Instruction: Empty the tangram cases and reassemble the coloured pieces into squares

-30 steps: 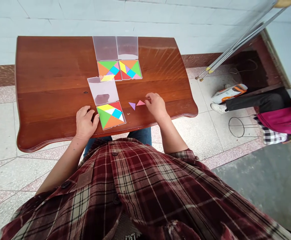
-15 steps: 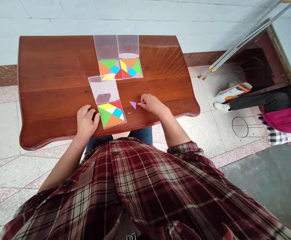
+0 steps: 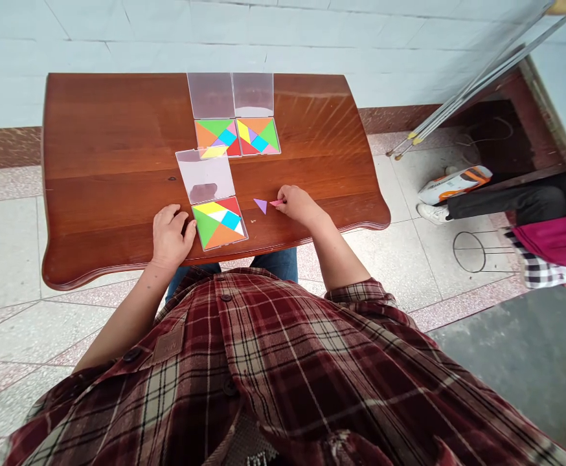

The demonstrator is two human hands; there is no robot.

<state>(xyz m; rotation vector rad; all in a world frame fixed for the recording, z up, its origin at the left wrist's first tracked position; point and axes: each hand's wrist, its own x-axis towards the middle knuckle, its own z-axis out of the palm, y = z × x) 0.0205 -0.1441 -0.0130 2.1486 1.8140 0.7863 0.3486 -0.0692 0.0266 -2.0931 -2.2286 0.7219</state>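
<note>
My right hand [image 3: 298,204] pinches a pink tangram triangle [image 3: 276,203] between thumb and fingers, low over the table. Just left of it, a purple tangram triangle [image 3: 261,206] lies loose on the wood. The nearest tangram case [image 3: 207,228] has its clear lid [image 3: 205,176] folded back; green, yellow, red, blue and orange pieces fill most of its tray, with white gaps in the middle and at the right side. Resting on the table at the case's left edge is my left hand [image 3: 172,237], fingers apart and thumb against or very near the edge.
Two more open tangram cases, a left one [image 3: 207,133] and a right one [image 3: 269,133], lie side by side farther back on the wooden table [image 3: 113,155]. The near lid overlaps the left one's edge. A wall, crutches [image 3: 458,97] and a seated person's leg [image 3: 501,197] are beyond.
The camera view has shifted slightly. Both hands, the pink triangle and the other pieces keep practically the same places on the table.
</note>
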